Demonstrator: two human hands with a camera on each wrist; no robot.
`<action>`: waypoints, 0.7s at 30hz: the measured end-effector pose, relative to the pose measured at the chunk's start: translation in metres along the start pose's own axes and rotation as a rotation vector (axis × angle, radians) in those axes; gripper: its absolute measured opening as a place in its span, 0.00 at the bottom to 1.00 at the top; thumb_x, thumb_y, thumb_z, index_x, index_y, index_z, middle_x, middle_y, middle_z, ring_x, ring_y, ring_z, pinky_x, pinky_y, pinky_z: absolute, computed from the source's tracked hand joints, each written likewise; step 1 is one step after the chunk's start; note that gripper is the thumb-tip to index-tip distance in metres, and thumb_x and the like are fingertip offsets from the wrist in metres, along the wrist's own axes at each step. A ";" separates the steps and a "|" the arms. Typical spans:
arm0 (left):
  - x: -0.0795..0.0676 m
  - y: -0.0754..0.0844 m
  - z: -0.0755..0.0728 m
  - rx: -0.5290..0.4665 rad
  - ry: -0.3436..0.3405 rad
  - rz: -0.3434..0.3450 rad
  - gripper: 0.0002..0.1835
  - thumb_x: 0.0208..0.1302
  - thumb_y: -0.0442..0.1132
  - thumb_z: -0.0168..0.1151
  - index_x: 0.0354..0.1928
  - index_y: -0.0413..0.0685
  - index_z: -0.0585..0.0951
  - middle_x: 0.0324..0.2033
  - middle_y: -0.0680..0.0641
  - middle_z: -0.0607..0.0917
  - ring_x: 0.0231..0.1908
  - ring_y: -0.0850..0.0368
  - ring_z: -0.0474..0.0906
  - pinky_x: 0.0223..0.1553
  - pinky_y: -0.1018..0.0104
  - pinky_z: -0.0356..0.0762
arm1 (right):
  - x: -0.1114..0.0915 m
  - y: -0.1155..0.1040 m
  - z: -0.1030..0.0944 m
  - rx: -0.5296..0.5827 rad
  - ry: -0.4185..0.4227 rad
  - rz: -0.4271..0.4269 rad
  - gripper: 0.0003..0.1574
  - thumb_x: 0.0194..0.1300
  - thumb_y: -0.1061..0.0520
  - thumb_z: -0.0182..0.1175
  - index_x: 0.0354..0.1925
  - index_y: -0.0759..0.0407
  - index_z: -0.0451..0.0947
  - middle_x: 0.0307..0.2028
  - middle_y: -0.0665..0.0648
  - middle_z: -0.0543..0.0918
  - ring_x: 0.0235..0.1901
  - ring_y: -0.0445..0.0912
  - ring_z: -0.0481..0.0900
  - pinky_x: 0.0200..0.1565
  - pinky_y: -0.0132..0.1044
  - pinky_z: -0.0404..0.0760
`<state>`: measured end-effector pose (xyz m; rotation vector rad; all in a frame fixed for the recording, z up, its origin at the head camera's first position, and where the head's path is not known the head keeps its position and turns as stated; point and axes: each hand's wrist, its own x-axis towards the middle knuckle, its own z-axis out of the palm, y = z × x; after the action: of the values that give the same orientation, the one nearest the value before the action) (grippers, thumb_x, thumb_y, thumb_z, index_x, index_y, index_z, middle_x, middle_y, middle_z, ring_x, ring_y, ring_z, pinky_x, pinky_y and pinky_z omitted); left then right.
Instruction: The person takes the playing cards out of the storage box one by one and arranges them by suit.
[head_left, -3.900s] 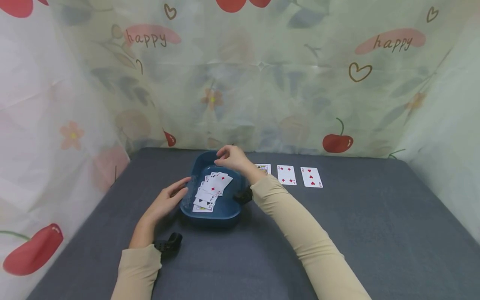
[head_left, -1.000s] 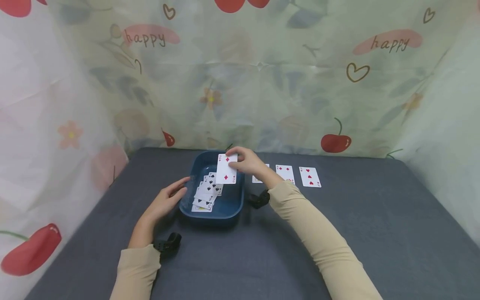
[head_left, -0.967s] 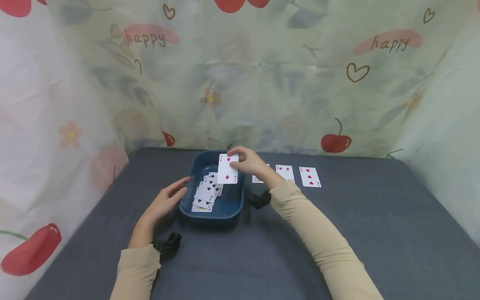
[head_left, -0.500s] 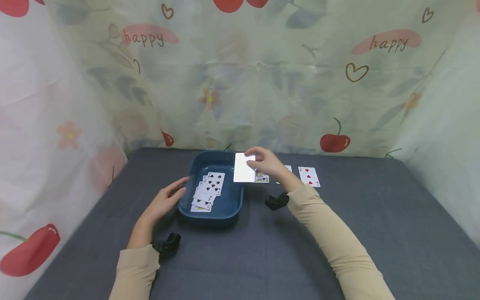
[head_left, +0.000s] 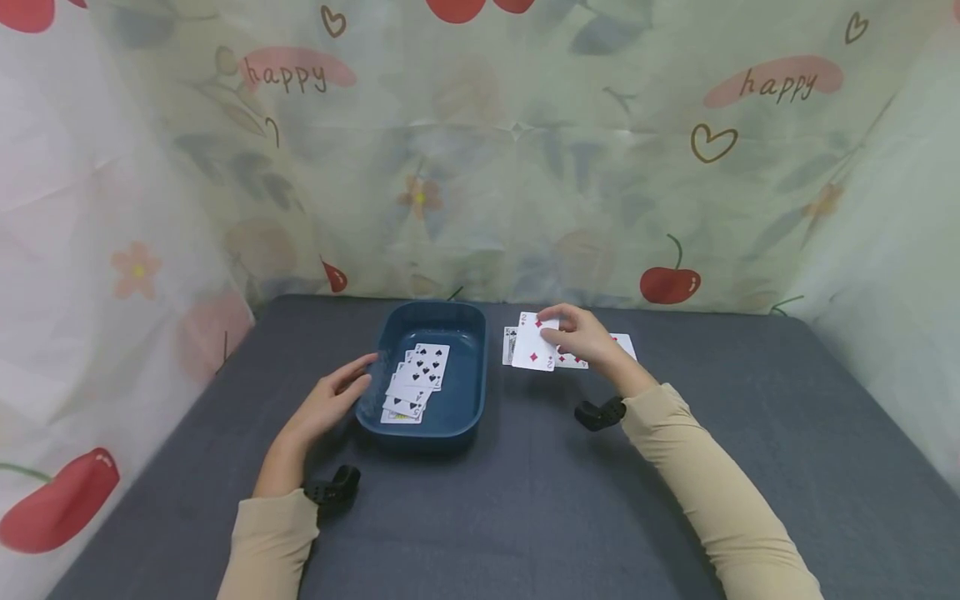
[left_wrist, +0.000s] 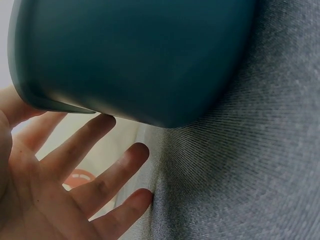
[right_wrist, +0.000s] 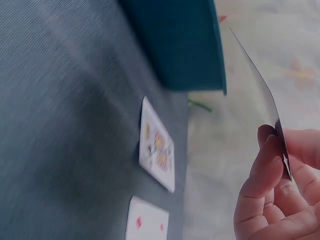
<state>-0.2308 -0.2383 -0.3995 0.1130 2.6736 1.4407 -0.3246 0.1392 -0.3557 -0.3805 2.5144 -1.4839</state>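
Observation:
My right hand (head_left: 587, 339) pinches a playing card, the two of diamonds (head_left: 535, 343), between thumb and fingers. In the right wrist view the card (right_wrist: 265, 92) shows nearly edge-on, raised above the table. It overlaps a face card (head_left: 507, 345) lying on the cloth in the head view; that face card (right_wrist: 157, 147) shows fully from the right wrist. My left hand (head_left: 330, 406) is at the left side of a blue tray (head_left: 468, 400), fingers extended and spread, fingertips close against its outer wall (left_wrist: 135, 65). Several overlapping cards (head_left: 420, 379) lie face up inside the tray, a seven of spades on top.
Right of the face card lie a diamonds card (head_left: 573, 361) and a hearts card (head_left: 624, 343), both partly behind my right hand. Dark grey cloth (head_left: 480, 517) covers the table. A printed curtain (head_left: 480, 167) stands along the back and sides.
My right hand has lifted the two of diamonds from the tray and carried it rightward over the row of cards. The seven of spades is uncovered. My left hand has stayed by the tray.

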 end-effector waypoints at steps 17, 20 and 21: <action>-0.001 -0.001 -0.001 -0.001 -0.002 -0.017 0.28 0.71 0.51 0.45 0.71 0.56 0.58 0.71 0.39 0.57 0.69 0.39 0.55 0.67 0.40 0.55 | -0.028 0.049 -0.029 -0.089 -0.059 0.050 0.24 0.62 0.61 0.56 0.56 0.66 0.69 0.32 0.55 0.76 0.30 0.40 0.71 0.34 0.30 0.73; 0.000 0.000 -0.001 -0.002 -0.005 -0.019 0.28 0.71 0.51 0.45 0.71 0.56 0.58 0.71 0.39 0.57 0.70 0.39 0.54 0.67 0.40 0.55 | -0.030 0.056 -0.028 -0.087 -0.080 0.040 0.23 0.62 0.60 0.57 0.55 0.67 0.70 0.29 0.52 0.75 0.28 0.38 0.71 0.33 0.30 0.73; 0.000 0.000 0.000 -0.001 -0.006 -0.020 0.28 0.71 0.51 0.44 0.71 0.56 0.58 0.71 0.39 0.57 0.70 0.39 0.54 0.67 0.40 0.55 | -0.031 0.059 -0.027 -0.084 -0.088 0.036 0.23 0.62 0.60 0.57 0.55 0.68 0.70 0.29 0.52 0.76 0.28 0.38 0.71 0.34 0.30 0.73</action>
<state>-0.2304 -0.2386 -0.3994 0.0897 2.6611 1.4340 -0.3108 0.1988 -0.3930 -0.4029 2.5058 -1.3226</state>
